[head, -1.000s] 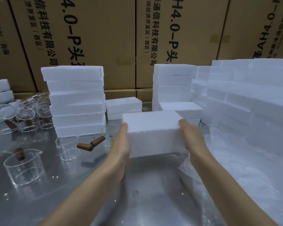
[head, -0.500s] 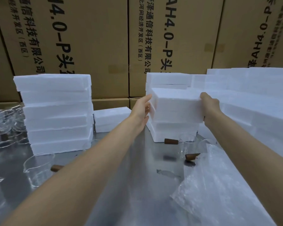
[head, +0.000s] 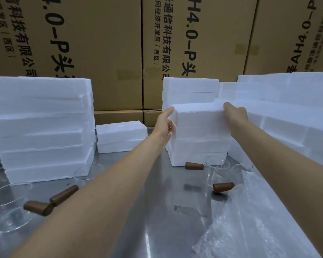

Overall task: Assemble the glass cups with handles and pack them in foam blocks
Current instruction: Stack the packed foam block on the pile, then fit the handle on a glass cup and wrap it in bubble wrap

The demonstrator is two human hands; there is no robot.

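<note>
Far left: tall stack of foam blocks [head: 43, 127] on the steel table [head: 157, 211], with a glass cup [head: 7, 207] at its foot and another glass cup [head: 86, 173] just beside, both with brown handles [head: 63, 195] lying near the left forearm

Behind, between the stacks: two low foam blocks [head: 121, 135] against the cardboard cartons [head: 104, 53]

Centre: left hand [head: 164, 125] pressed flat, fingers straight, against the left end of the packed foam block [head: 201, 121]; right hand [head: 235, 113] on its right end, fingers apparently curled over the top edge, though the grip itself partly hidden. Held between both palms a second ago, low and close over the table; now carried away to arm's length and set down on top of the shorter foam stack [head: 198, 151] in front of the taller column. Apparently resting there already, edges roughly square with the blocks beneath, both hands not yet off it

Meaning for the task: one packed unit likely finished and stored, so release next, then back to the loose cups

Right of centre: two more handled cups [head: 218, 175] at the foot of that stack, handles pointing left, close enough to be knocked on the way back. Further right: clear plastic wrap [head: 259, 220] spread over the table, and a long bank of foam [head: 296, 108] along the right side
</note>
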